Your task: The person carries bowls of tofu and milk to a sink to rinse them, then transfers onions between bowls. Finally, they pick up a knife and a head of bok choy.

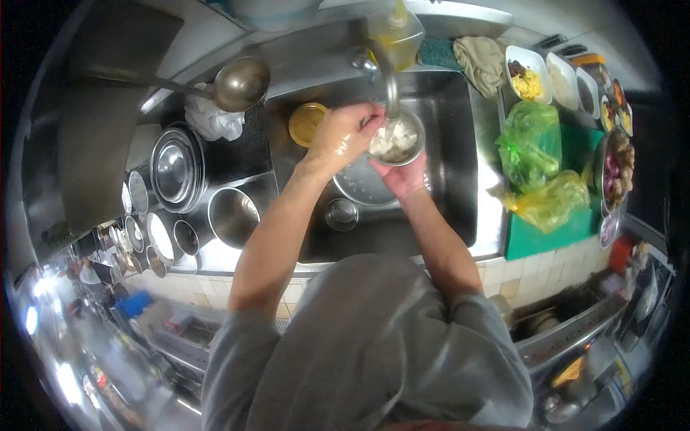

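Note:
A small metal bowl [417,149] with white pieces [394,138] in it is under the faucet [392,90], over the sink [449,158]. My right hand [406,177] holds the bowl from below, near its front side. At the bowl's left rim, my left hand [346,133] has its fingers drawn together; what they pinch, if anything, is too small to tell. Water seems to run from the spout into the bowl. Beneath my hands, a larger round basin [359,188] sits in the sink.
A yellow bowl [307,124] and a small clear bowl [341,215] are in the sink. A ladle [241,84], stacked metal bowls [172,167] and a pot [233,217] stand left. Green [532,144] and yellow [553,202] bags lie right, near a green board [535,241].

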`<state>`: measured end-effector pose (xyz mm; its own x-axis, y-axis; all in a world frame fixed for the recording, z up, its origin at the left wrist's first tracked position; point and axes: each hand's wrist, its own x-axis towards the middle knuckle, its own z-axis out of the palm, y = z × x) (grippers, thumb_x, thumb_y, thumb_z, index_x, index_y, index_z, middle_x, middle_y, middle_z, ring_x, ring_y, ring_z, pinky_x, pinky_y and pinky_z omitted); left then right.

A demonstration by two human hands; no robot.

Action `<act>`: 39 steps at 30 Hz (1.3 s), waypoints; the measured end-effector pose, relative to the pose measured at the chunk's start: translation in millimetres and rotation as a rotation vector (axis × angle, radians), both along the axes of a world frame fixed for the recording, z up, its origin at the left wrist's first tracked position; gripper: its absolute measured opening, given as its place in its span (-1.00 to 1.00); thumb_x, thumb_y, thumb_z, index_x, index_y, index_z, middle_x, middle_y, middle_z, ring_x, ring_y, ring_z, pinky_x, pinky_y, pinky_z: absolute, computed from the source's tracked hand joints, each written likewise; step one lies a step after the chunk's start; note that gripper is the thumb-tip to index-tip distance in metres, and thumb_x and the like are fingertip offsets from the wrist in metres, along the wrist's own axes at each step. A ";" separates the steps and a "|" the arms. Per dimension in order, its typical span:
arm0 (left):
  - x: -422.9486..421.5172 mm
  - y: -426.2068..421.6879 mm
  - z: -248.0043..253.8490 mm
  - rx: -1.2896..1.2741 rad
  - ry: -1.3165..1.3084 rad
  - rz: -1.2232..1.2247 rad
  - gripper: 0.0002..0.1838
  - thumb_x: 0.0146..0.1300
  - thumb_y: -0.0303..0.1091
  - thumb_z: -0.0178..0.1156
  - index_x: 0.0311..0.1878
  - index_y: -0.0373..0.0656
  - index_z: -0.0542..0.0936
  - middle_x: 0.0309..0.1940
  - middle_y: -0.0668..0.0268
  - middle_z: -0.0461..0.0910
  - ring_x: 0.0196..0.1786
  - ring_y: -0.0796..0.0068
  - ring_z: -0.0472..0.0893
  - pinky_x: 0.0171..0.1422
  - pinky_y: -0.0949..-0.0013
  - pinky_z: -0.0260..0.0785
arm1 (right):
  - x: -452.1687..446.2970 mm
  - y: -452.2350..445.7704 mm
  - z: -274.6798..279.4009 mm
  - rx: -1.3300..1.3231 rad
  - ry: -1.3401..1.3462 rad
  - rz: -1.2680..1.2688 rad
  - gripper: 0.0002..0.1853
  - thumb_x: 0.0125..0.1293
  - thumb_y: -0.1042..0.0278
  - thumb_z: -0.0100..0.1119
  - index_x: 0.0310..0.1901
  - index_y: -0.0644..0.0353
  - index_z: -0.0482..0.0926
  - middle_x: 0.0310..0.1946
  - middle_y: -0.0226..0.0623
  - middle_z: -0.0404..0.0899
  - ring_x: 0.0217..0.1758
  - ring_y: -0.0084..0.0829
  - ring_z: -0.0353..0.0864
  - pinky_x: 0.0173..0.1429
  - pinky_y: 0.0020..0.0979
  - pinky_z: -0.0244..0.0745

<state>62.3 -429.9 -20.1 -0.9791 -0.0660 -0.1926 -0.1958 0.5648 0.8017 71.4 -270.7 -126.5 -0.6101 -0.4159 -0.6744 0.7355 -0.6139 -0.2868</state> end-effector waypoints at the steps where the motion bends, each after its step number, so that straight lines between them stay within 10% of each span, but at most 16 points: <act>1: -0.2 1.3 -11.4 0.002 -0.004 -0.003 -0.77 0.35 -0.39 0.23 0.02 -0.15 0.72 -0.14 0.15 0.76 -0.08 0.25 0.75 0.02 0.33 0.56 | -0.5 1.9 1.5 0.002 -0.004 -0.003 -0.30 0.54 -0.29 -0.51 0.42 -0.02 0.35 0.31 -0.24 0.50 0.33 -0.18 0.55 0.25 -0.03 0.62; 4: 1.4 8.8 -39.6 -0.135 0.213 -0.186 -0.81 0.40 -0.29 0.22 -0.04 -0.03 0.76 -0.07 0.21 0.76 0.13 0.25 0.68 0.57 0.12 0.17 | -0.6 2.1 -1.5 -0.025 -0.023 0.019 -0.26 0.54 -0.31 -0.60 0.44 -0.03 0.34 0.34 -0.23 0.48 0.39 -0.17 0.50 0.31 0.01 0.55; 8: 4.2 26.0 -34.8 -0.206 0.167 -0.285 -0.78 0.41 -0.15 0.22 -0.01 0.06 0.75 -0.05 0.22 0.75 0.20 0.30 0.66 0.70 -0.05 -0.17 | 5.6 7.3 -20.1 -0.151 0.002 0.018 -0.30 0.49 -0.39 -0.31 0.36 -0.05 0.44 0.26 -0.33 0.56 0.30 -0.20 0.59 0.23 -0.09 0.62; 13: -16.5 10.6 -41.3 -0.217 0.078 -0.202 -0.70 0.44 -0.09 0.19 0.04 -0.03 0.72 -0.12 0.10 0.75 0.14 0.18 0.67 0.69 0.03 -0.15 | 12.4 12.3 -17.5 -0.061 -0.024 0.054 -0.22 0.48 -0.42 -0.36 0.43 0.02 0.36 0.34 -0.24 0.48 0.38 -0.12 0.51 0.29 0.02 0.57; 15: -38.7 1.2 -53.7 0.066 0.145 0.341 -0.63 0.46 -0.04 0.14 0.06 -0.10 0.70 -0.15 0.03 0.73 0.10 0.14 0.68 0.54 0.13 0.20 | 17.4 20.3 -23.8 -0.077 -0.036 0.070 -0.21 0.48 -0.42 -0.36 0.44 0.03 0.35 0.35 -0.24 0.48 0.39 -0.11 0.50 0.31 0.05 0.54; 20: -95.8 -14.6 -173.7 -0.130 0.216 0.358 -0.41 0.49 0.14 0.01 0.22 -0.22 0.55 -0.07 0.05 0.73 -0.04 0.04 0.73 0.04 0.11 0.55 | 34.7 46.8 -25.4 -0.077 -0.010 0.136 -0.22 0.47 -0.41 -0.31 0.44 0.04 0.36 0.36 -0.25 0.48 0.38 -0.11 0.50 0.38 0.05 0.47; 26: -88.2 -19.3 -154.0 0.524 -0.330 0.374 -0.26 0.45 0.33 -0.02 0.28 -0.20 0.54 -0.13 0.21 0.71 -0.11 0.42 0.69 0.06 0.29 0.52 | 58.7 92.2 -25.3 -0.014 -0.134 -0.016 -0.32 0.50 -0.28 -0.17 0.38 0.07 0.44 0.34 -0.21 0.50 0.37 -0.16 0.51 0.42 -0.04 0.45; 30: -90.4 -34.3 -120.9 0.370 -0.391 0.285 -0.27 0.42 0.32 0.05 0.24 -0.21 0.57 -0.08 0.10 0.71 -0.02 0.26 0.71 0.14 0.24 0.51 | 73.7 113.1 -25.6 0.000 -0.062 -0.046 -0.29 0.49 -0.30 -0.15 0.41 0.11 0.39 0.35 -0.15 0.47 0.40 -0.11 0.47 0.46 -0.03 0.43; 32: -94.4 -32.5 -112.9 -0.255 -0.249 0.185 -0.33 0.37 0.25 0.14 0.21 -0.20 0.60 0.01 -0.04 0.69 0.13 0.04 0.66 0.23 0.13 0.48 | 76.4 114.1 -22.3 0.019 -0.070 -0.061 -0.29 0.50 -0.29 -0.16 0.41 0.11 0.38 0.35 -0.15 0.46 0.40 -0.11 0.47 0.45 -0.03 0.44; 35: -52.1 -14.2 -105.8 -0.209 -0.092 0.208 -0.37 0.34 0.12 0.24 0.27 -0.19 0.56 0.15 -0.10 0.61 0.25 -0.13 0.57 0.34 0.06 0.41 | 89.2 126.9 -24.8 0.000 -0.170 -0.108 -0.33 0.50 -0.27 -0.17 0.38 0.09 0.42 0.32 -0.18 0.50 0.37 -0.13 0.50 0.40 -0.02 0.49; 39: 68.9 15.5 -69.1 0.071 0.186 -0.038 -0.43 0.31 -0.24 0.41 0.33 -0.19 0.49 0.31 0.04 0.53 0.38 0.23 0.51 0.43 0.19 0.39 | 88.2 112.1 -1.8 -0.109 -0.145 -0.090 -0.36 0.50 -0.22 -0.14 0.38 0.08 0.44 0.32 -0.20 0.51 0.36 -0.15 0.52 0.38 -0.06 0.51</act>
<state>131.2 -414.4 -89.1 -0.9997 -0.0212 -0.0115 -0.0207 0.5101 0.8599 159.6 -158.6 -128.3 -0.5480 -0.4398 -0.7116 0.7052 -0.7004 -0.1102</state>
